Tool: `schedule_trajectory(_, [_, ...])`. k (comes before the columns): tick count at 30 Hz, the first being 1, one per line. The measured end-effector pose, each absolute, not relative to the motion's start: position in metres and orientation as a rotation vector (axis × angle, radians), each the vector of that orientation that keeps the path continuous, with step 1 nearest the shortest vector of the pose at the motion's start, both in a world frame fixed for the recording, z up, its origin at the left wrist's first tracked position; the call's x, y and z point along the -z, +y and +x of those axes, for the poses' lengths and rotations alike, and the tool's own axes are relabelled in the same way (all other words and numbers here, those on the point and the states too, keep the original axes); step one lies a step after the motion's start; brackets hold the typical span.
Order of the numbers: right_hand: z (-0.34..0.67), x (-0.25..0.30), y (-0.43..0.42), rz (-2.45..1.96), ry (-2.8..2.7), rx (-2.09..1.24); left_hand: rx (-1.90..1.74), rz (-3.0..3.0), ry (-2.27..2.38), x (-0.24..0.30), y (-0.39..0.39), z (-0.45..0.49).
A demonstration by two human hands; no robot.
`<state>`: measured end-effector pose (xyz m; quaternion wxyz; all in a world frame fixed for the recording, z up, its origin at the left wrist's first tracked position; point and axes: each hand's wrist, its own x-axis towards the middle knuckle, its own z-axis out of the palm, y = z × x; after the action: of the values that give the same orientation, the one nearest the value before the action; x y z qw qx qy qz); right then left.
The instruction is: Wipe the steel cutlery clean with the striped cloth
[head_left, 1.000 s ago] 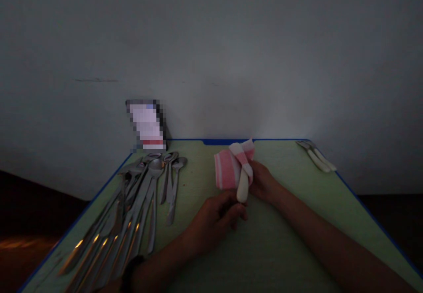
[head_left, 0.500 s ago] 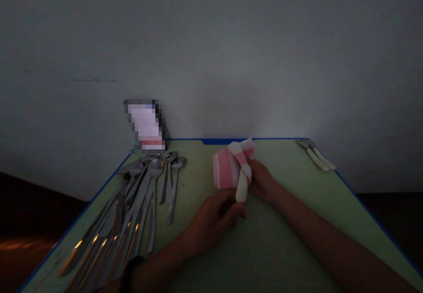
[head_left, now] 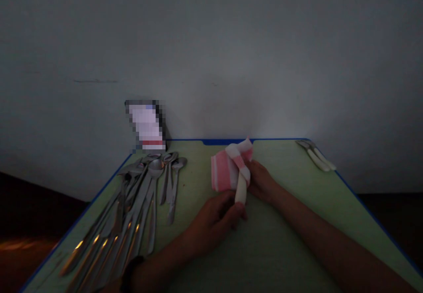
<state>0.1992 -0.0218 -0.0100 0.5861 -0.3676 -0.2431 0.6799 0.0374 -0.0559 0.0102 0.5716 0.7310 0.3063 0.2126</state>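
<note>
In dim light, my left hand (head_left: 214,222) is closed round the lower end of a utensil with a white handle (head_left: 241,190). My right hand (head_left: 261,180) grips a pink-and-white striped cloth (head_left: 226,169) wrapped round the utensil's upper part, which the cloth hides. Both hands rest over the middle of a green table (head_left: 280,240) with a blue edge.
Several metal spoons and other cutlery (head_left: 139,205) lie in a fan on the table's left side. Two white-handled utensils (head_left: 315,156) lie at the far right corner. A blurred-out upright object (head_left: 147,125) leans on the grey wall behind the table.
The cloth and my right hand have shifted slightly left and down along the utensil. My left hand stays in place on the handle.
</note>
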Motion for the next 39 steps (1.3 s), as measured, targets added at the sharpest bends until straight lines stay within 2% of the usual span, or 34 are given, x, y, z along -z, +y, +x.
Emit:
schedule_trajectory(7, [0.199,0.013,-0.02,-0.807,-0.639,-1.611,-0.467,1.751,0.748,-0.011,-0.056,0.039])
schedule_trajectory(18, [0.211,0.006,-0.017,-0.573,-0.441,-1.808,-0.501,1.708,0.842,-0.008,-0.055,0.037])
schedule_trajectory(29, [0.203,0.012,-0.007,-0.491,-0.543,-1.631,-0.567,1.66,0.909,-0.008,-0.054,0.037])
schedule_trajectory(39, [0.204,0.02,-0.014,-0.655,-0.61,-1.676,-0.419,1.861,0.882,-0.007,-0.054,0.036])
